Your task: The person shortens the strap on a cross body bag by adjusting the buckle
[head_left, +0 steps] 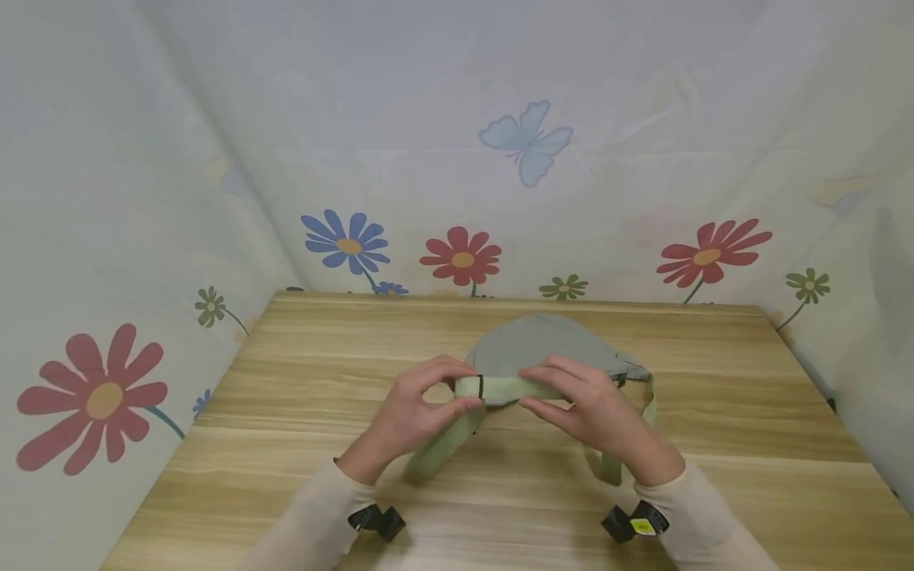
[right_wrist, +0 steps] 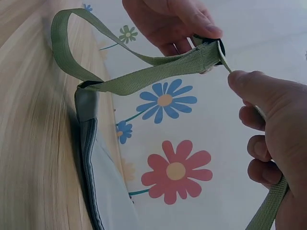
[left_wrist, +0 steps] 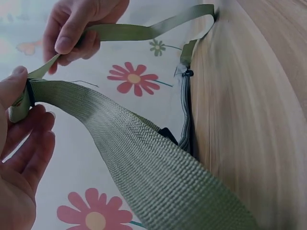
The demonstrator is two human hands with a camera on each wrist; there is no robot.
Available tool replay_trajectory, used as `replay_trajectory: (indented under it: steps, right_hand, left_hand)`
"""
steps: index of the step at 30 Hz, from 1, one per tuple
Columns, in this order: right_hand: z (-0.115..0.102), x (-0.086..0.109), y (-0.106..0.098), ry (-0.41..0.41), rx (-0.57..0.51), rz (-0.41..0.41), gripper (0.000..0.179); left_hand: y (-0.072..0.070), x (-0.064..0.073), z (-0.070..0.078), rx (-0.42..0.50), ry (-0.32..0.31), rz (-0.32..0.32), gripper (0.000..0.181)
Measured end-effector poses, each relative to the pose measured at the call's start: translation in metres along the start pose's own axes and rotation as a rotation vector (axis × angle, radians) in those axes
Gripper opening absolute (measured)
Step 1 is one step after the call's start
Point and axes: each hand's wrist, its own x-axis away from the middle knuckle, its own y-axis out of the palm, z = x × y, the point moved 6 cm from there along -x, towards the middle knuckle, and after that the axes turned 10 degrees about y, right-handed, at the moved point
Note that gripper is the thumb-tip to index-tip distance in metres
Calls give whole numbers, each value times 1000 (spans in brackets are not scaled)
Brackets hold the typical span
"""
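Note:
A grey waist bag (head_left: 544,345) with a light green webbing strap (head_left: 505,388) lies on the table. My left hand (head_left: 414,404) pinches the strap at a black slider buckle (head_left: 481,387), thumb below and fingers above in the head view. Just to the right, my right hand (head_left: 600,408) grips the strap between thumb and fingers, and a short stretch of webbing runs between the two hands. In the right wrist view, the webbing (right_wrist: 158,72) loops from the slider back to the bag's end (right_wrist: 87,105). The bag's zipper (left_wrist: 185,110) shows in the left wrist view.
The wooden table (head_left: 321,341) reaches back to a white cloth backdrop (head_left: 400,159) printed with flowers and a butterfly. Black wrist devices (head_left: 378,522) sit by both sleeves. Loose strap (head_left: 443,452) hangs below the left hand.

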Motion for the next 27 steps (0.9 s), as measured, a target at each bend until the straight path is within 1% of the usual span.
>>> replay_trajectory:
  steps: [2,8,10,14,20,24,27]
  right_hand:
    - [1,1,1,12,10,-13,38]
    - [0,1,1,0,-11,-13,36]
    - [-2,0,2,-9,-15,-12,35]
    - [-5,-2,4,-23,-25,-11,36]
    - [-9,-5,10,-45,-65,-33,32]
    - [-8,-5,11,-24,-52,-50,35]
    - [-5,-2,8,13,-26,-49,37]
  left_hand:
    - [1,0,0,10,-14,-4,32]
    - [4,1,-1,44,-71,-24,33]
    - [5,1,-1,47,-72,-29,34]
    - [8,0,0,42,-55,-41,35]
    - [13,-4,2,23,-38,-65,37]
    - [12,-4,2,12,-30,-53,37]
    - [8,-3,2,5,-48,-24,36]
